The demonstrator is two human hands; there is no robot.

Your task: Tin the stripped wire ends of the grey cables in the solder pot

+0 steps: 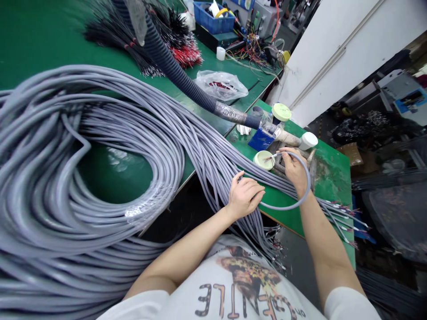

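Between the fingertips of my right hand is the end of a grey cable. Its thin bare-ended wires point into a small pale round dish. From there the cable loops around my right wrist and back towards my left hand. That hand lies over the grey cable bundle with its fingers bent, closed around cable; exactly which strands it grips is partly hidden.
A large coil of grey cables fills the left side. A dark corrugated hose crosses the green table to a blue block. Close by are a white cup, a plastic bag and black wire bundles.
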